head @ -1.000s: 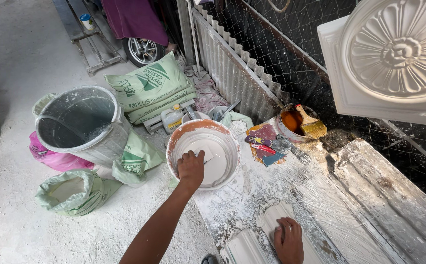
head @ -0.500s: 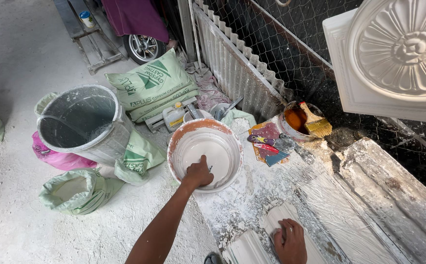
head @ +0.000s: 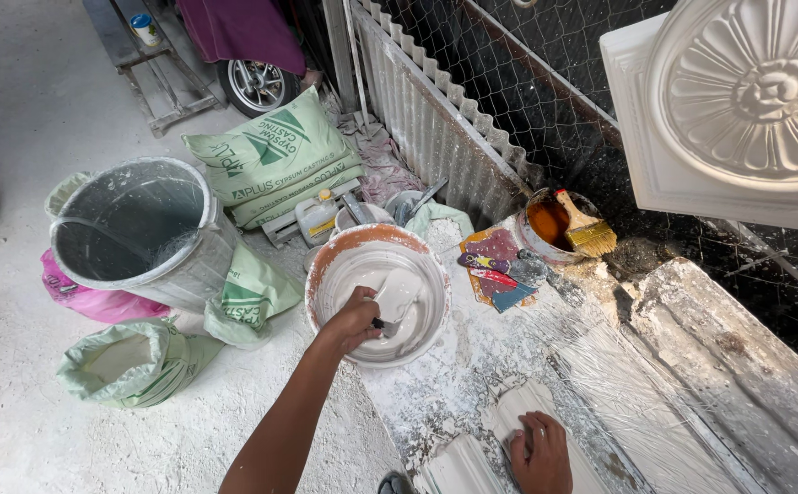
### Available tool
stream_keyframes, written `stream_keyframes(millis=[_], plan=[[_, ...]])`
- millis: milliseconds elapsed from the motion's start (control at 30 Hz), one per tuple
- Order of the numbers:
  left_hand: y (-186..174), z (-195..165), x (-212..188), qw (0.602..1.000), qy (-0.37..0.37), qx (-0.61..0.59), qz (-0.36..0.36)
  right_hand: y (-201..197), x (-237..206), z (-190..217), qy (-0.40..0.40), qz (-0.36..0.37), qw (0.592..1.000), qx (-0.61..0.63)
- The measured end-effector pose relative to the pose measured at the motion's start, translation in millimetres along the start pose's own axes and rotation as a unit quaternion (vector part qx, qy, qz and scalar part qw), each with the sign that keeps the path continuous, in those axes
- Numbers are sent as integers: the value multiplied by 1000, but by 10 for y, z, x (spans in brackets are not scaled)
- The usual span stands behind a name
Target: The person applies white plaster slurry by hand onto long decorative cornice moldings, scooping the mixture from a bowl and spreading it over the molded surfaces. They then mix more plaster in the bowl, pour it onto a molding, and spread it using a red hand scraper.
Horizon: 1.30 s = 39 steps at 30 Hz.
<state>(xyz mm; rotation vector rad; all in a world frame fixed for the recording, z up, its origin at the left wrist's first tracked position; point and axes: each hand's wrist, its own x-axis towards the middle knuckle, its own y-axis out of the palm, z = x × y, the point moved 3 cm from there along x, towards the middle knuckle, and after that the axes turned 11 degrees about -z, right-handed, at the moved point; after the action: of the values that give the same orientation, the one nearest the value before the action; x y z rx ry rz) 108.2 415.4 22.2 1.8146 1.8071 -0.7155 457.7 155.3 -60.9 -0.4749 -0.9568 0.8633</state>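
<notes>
We see the left hand (head: 351,320) reaching into a round bowl (head: 326,265) of wet white plaster, its grip closed around the handle of a flat scraper (head: 395,297) whose blade, coated in plaster, lies just beyond the fingers in the mix. The bowl sits at the edge of a plaster-dusted surface (head: 472,366), directly under that grip.

The right hand (head: 539,450) lies well to the right of and below the left one, its fingers curled on a white moulded cast piece (head: 458,467); we cannot tell whether this grip clasps the piece or only presses on it, since the view cuts it off at the bottom edge.

Left of the bowl stands a large grey bucket (head: 134,229), with an open green sack (head: 129,361) of white powder below it and a stacked green sack (head: 271,165) beyond. Past the bowl, to the right of the left hand, lie a few colourful tools (head: 500,270) on a board, then a small pot (head: 545,224) of orange liquid with a yellow-bristled brush (head: 587,233) resting across it. A white ornamental rosette panel (head: 747,101) leans at upper right.
</notes>
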Motion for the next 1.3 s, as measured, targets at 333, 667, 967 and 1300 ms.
stream_keyframes(millis=[333,667,967,1300], plan=[[-29,-204,-394,986,30,-162,-10,100,-86,-151,1,7,1000,-4],[12,-273,-798,975,59,-212,-28,159,-123,-252,-7,19,1000,-12],[-43,-190,-489,986,40,-157,-29,177,-98,-249,-18,22,999,-18],[-21,-119,145,976,77,182,-89,200,-129,-239,-30,-18,999,-3]])
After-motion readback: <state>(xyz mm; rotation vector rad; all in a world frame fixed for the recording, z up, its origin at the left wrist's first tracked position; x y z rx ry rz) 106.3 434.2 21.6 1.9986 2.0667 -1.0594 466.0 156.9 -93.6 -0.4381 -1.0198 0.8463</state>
